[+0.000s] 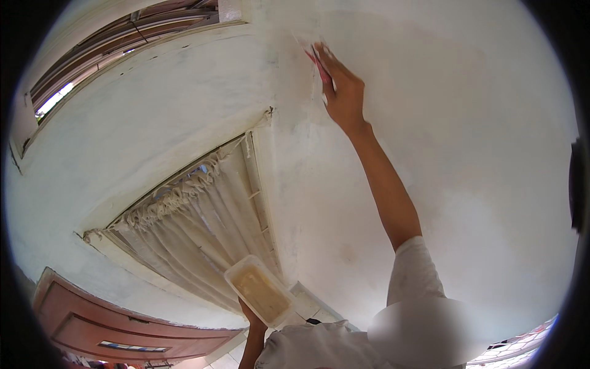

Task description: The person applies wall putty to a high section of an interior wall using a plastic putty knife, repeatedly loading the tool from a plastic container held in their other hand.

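Observation:
My right hand (344, 92) is raised high against the white wall (491, 135), its fingers closed around a slim red hand tool (321, 71). The tool's far end meets the wall near the corner, too pale and blurred to tell its kind. White smears mark the fingers. Low in the view, my left hand (252, 315) grips the edge of a rectangular translucent plastic tub (232, 275). A cream-coloured layer (261, 292) covers the inside of the tub, which is tilted. Most of the left fingers are hidden beneath it.
Left of the wall corner, a window with a gathered cream curtain (190, 227) is set in the adjoining wall. A louvred opening (123, 43) lies at the upper left, and a reddish-brown door (123, 320) at the lower left. A dark object (578, 184) sits at the right edge.

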Demonstrator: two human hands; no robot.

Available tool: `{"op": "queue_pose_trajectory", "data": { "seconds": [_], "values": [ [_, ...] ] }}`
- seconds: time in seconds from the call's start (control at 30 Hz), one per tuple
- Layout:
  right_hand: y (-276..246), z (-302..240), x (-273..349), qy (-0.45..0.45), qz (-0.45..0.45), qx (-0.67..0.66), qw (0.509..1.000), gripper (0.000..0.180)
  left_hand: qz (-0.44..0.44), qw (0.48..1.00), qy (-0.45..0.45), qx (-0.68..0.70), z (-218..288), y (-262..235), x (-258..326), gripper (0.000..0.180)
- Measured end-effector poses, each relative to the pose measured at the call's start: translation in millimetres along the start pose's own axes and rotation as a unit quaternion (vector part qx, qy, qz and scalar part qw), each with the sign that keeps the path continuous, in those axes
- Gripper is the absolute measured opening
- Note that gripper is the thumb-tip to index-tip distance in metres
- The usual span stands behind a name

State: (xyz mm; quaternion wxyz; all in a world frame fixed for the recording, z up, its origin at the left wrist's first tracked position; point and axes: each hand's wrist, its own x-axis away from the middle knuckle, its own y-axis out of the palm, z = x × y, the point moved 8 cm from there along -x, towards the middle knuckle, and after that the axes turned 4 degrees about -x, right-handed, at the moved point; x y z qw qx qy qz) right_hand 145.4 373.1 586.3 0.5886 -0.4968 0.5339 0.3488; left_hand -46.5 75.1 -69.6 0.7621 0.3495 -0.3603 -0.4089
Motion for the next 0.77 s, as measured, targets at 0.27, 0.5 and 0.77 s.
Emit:
{"op": "queue_pose_trajectory", "data": {
  "seconds": [0.27,0.5,0.77],
  "values": [
    [86,33,135,-0.021,-0.127,0.081,0.988,0.076,-0.003,1.0,-0.002,0.018,-1,15,0,0.056],
    [76,26,282,0.065,-0.315,0.06,0.945,0.079,-0.03,1.0,0.0,0.001,10,35,4,0.06],
    [-9,5,26,-0.063,-0.026,0.001,0.998,0.061,0.009,1.0,0.006,-0.013,4,12,5,0.071]
  ]
}}
